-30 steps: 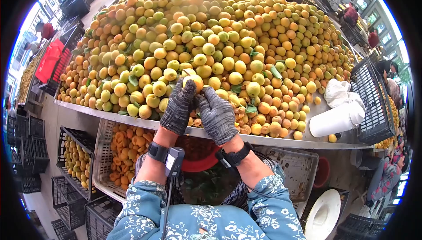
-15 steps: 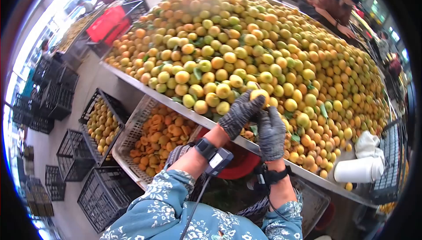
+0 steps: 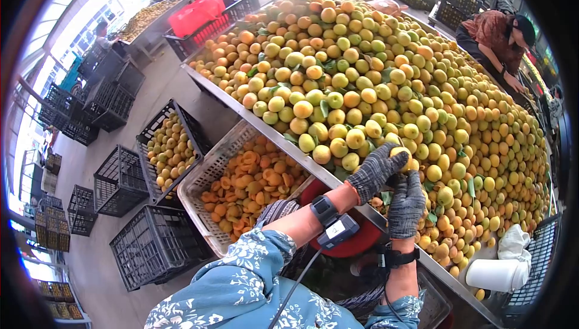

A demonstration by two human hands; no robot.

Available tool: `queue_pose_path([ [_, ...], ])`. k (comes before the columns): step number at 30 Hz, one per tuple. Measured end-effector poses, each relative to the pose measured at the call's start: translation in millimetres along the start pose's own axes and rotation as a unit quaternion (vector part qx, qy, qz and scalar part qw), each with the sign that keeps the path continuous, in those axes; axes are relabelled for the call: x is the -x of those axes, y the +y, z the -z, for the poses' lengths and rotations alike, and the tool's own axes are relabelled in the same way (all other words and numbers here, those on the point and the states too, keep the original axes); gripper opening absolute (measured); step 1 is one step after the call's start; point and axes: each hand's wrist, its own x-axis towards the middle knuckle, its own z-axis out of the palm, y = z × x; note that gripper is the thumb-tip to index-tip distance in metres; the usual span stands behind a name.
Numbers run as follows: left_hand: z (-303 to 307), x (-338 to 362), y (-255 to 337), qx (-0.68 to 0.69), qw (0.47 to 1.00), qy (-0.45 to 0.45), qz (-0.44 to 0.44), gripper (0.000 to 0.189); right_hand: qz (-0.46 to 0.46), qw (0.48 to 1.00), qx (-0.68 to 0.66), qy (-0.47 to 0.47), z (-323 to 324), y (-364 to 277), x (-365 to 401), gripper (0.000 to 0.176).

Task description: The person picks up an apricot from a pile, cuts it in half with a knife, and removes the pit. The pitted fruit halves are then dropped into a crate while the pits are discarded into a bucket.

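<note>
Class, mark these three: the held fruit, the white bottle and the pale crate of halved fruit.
Held fruit (image 3: 410, 160): head view, its visible right side.
White bottle (image 3: 491, 275): head view, middle of its body.
Pale crate (image 3: 199, 217): head view, lower-left wall.

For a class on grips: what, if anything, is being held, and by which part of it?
A yellow fruit, held by its near side in the left hand; whether the right hand also grips it cannot be told.

Before you, the metal-edged worktop (image 3: 319, 173) carries a broad heap of yellow, green and orange fruit (image 3: 383, 92), with leaves (image 3: 471, 186) scattered through it. Toward your right, a white bottle (image 3: 493, 275) lies on its side (a loose fruit (image 3: 480, 294) just beside it), near a crumpled white bundle (image 3: 514, 244).
</note>
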Motion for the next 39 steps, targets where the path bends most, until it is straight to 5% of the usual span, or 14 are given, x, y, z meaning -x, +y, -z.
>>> queue_pose_path([
  [4, 3.2, -0.2, -1.2, 0.029, 0.999, 0.015, 0.04, 0.03, 0.044, 0.996, 0.081, 0.01, -4.9, 10.0, -0.7, 0.027],
  [8, 18.8, -8.9, -3.1, -0.106, 0.993, 0.014, -0.055, 0.03, -0.033, 0.997, -0.049, -0.054, 4.8, -12.8, -1.6, 0.023],
  [10, 24.0, -9.6, -0.3, 0.034, 0.999, 0.038, 0.0, 0.03, -0.036, 0.995, -0.042, -0.079, 2.2, -8.4, 1.6, 0.022],
  [12, 25.2, -10.6, -3.0, 0.003, 0.999, 0.036, -0.031, 0.033, -0.009, 0.999, -0.039, -0.037, -1.5, -14.4, 1.6, 0.022],
  [14, 23.8, -14.2, -12.5, 0.16, 0.979, 0.023, 0.122, 0.036, 0.005, 0.999, -0.034, -0.027, -2.0, -14.1, -2.3, 0.021],
  [24, 2.8, 3.6, 23.8, 0.134, 0.979, 0.071, 0.133, 0.034, 0.041, 0.985, 0.146, -0.085, 8.1, -28.1, -1.7, 0.025],
  [30, 7.4, -1.2, 0.9, 0.045, 0.996, 0.06, 0.057, 0.028, -0.07, 0.989, -0.088, -0.096, -1.7, -12.3, 0.8, 0.022],
  [35, 10.1, 0.9, -1.7, 0.037, 0.996, 0.051, 0.062, 0.028, -0.199, 0.903, -0.363, -0.112, -4.1, -18.2, 2.0, 0.015],
  [39, 13.0, 0.2, -6.8, 0.043, 0.995, 0.051, 0.08, 0.029, -0.25, 0.864, -0.417, -0.132, -0.1, -19.9, 3.6, 0.013],
])
